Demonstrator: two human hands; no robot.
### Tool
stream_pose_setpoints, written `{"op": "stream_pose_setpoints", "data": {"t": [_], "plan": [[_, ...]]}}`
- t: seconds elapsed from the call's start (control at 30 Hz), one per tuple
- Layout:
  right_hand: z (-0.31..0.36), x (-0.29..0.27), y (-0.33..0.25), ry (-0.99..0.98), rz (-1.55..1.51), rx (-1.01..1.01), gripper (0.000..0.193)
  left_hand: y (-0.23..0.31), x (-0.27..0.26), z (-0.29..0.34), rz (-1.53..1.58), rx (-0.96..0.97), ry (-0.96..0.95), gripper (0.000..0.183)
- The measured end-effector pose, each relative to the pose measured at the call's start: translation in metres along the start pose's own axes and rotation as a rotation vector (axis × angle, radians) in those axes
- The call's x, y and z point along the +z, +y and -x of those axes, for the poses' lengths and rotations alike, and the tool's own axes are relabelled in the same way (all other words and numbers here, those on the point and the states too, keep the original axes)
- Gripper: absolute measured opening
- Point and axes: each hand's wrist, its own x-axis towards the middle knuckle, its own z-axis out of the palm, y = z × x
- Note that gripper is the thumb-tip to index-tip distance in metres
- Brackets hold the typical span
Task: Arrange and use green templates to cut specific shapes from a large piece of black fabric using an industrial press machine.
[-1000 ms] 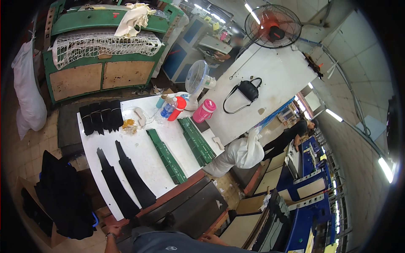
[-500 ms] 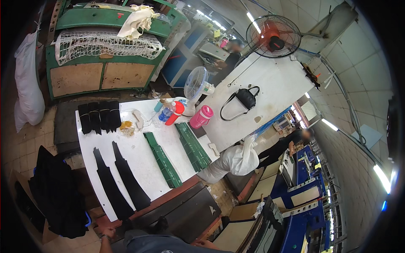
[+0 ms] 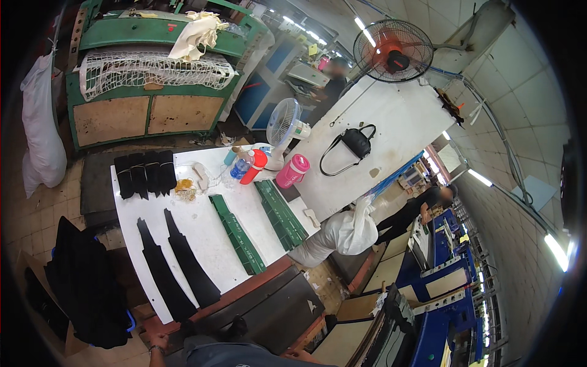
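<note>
My left hand (image 3: 159,340), with a band at the wrist, is low at the left, by the reddish bench edge below the table (image 3: 183,244). Its fingers are too small to make out. Only a sliver of my right hand (image 3: 299,355) shows at the lower edge, its fingers hidden. Nearest the left hand on the white table lie two long black fabric pieces, the left one (image 3: 160,272) and the right one (image 3: 191,262), side by side. Right of them are two green templates, one narrow (image 3: 237,235) and one wider (image 3: 280,214). Tied black fabric bundles (image 3: 145,174) lie at the far left.
A pink jug (image 3: 293,171), a red bottle (image 3: 253,166) and a white fan (image 3: 284,122) stand at the table's back. A black handbag (image 3: 357,142) lies on the farther table. Black cloth (image 3: 85,287) is piled at the left; a white sack (image 3: 342,235) sits at the right.
The view has shifted slightly, so everything sits a little lower and to the right. My left hand stays by the bench edge; the fabric pieces and templates lie as before.
</note>
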Motion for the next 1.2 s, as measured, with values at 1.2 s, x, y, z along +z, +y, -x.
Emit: {"op": "stream_pose_setpoints", "data": {"t": [1.2], "plan": [[-0.014,0.037,0.008,-0.044,0.007,0.007,0.053,0.02,-0.002,0.022,-0.08,0.011,-0.008,0.017]]}}
